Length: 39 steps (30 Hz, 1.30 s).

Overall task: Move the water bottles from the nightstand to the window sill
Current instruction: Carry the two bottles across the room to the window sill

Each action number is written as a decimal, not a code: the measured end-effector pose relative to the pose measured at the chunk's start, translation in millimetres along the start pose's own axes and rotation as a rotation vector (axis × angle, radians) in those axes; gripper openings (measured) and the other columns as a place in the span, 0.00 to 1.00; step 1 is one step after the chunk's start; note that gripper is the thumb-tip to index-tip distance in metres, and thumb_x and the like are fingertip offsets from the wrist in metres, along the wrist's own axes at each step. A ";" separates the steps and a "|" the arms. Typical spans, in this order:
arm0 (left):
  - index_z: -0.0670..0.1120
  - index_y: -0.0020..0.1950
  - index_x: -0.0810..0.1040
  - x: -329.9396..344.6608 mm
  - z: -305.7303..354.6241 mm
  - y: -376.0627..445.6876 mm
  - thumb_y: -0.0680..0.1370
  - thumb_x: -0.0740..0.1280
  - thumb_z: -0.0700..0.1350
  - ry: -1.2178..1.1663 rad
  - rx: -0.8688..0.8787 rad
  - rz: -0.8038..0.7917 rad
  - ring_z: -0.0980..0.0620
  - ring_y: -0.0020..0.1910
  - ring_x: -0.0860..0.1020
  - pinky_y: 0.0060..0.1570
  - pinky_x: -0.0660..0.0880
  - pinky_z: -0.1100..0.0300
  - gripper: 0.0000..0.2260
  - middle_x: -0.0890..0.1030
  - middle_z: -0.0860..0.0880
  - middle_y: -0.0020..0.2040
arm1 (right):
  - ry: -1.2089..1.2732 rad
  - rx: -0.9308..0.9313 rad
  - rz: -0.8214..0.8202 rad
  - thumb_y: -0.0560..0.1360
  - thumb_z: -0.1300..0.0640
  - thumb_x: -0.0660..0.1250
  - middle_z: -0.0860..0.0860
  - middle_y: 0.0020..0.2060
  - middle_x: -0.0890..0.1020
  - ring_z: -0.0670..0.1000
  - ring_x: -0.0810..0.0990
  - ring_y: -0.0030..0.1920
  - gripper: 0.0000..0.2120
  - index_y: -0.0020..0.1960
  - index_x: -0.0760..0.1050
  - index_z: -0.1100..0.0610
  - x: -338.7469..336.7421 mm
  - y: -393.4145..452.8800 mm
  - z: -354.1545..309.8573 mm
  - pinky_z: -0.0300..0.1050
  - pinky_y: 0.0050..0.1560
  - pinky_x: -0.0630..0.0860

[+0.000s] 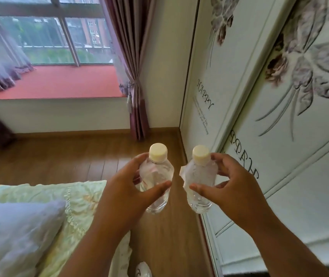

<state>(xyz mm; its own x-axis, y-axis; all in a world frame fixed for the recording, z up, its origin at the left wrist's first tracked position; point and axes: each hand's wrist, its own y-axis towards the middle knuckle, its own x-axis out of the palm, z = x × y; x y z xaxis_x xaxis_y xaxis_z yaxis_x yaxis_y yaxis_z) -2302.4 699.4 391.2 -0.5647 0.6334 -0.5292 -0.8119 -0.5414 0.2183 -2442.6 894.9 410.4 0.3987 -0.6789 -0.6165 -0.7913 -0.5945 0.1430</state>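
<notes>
Above the wooden floor, between the bed and the wardrobe, two clear water bottles were held up side by side, one in each of the person's two hands. Each bottle stood roughly upright, tilted slightly away from the camera, and each carried one pale cream cap. The left hand gripped the left bottle with the thumb across its front and the fingers curled behind it. The right hand gripped the right bottle the same way, thumb in front, fingers wrapped round the far side. A loose, crumpled label showed on each bottle. The two bottles were near each other but apart.

Ahead lay the red window sill, well apart from the bottles, with one tied purple curtain at its right end. One white wardrobe with flower patterns stood on the right. One bed with one grey pillow lay on the left.
</notes>
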 end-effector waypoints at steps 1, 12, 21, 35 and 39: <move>0.66 0.68 0.70 -2.5 -4.5 15.6 0.63 0.74 0.68 -0.002 0.005 -0.011 0.64 0.56 0.80 0.53 0.76 0.68 0.35 0.78 0.69 0.59 | -0.005 0.001 0.022 0.57 0.30 0.72 0.34 0.57 0.77 0.46 0.83 0.52 0.38 0.64 0.67 0.37 3.1 12.5 -3.5 0.26 0.43 0.75; 0.68 0.67 0.69 -27.1 -47.4 129.5 0.61 0.72 0.71 0.003 0.048 -0.003 0.70 0.53 0.77 0.50 0.72 0.71 0.35 0.75 0.74 0.56 | -0.014 0.008 0.059 0.60 0.34 0.75 0.40 0.61 0.80 0.44 0.84 0.49 0.37 0.67 0.69 0.41 39.3 110.5 -19.9 0.29 0.44 0.78; 0.70 0.66 0.69 -44.1 -90.1 184.3 0.62 0.74 0.67 0.031 -0.065 0.063 0.74 0.53 0.77 0.47 0.71 0.79 0.33 0.75 0.78 0.53 | 0.030 -0.017 -0.063 0.58 0.32 0.72 0.34 0.57 0.76 0.46 0.82 0.53 0.36 0.64 0.67 0.38 80.6 212.9 -7.3 0.24 0.41 0.73; 0.73 0.65 0.69 -41.9 -87.2 316.7 0.64 0.75 0.70 0.137 -0.139 0.398 0.71 0.55 0.79 0.48 0.74 0.76 0.32 0.78 0.74 0.57 | 0.179 -0.244 -0.298 0.60 0.35 0.78 0.33 0.57 0.76 0.46 0.80 0.58 0.37 0.65 0.67 0.35 103.3 438.1 -12.0 0.46 0.57 0.80; 0.67 0.68 0.71 -33.9 -99.5 334.0 0.65 0.76 0.68 0.095 -0.174 0.439 0.67 0.57 0.80 0.52 0.77 0.70 0.33 0.79 0.70 0.61 | 0.177 -0.280 -0.365 0.60 0.35 0.78 0.35 0.59 0.77 0.47 0.80 0.59 0.38 0.66 0.67 0.36 112.6 476.7 -12.4 0.46 0.58 0.79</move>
<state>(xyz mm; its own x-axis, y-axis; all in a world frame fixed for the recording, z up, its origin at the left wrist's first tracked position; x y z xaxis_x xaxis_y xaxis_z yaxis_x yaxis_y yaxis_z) -2539.8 442.1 400.5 -0.8258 0.2755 -0.4921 -0.4586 -0.8359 0.3016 -2769.2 529.6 418.7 0.7183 -0.4530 -0.5281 -0.4398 -0.8837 0.1600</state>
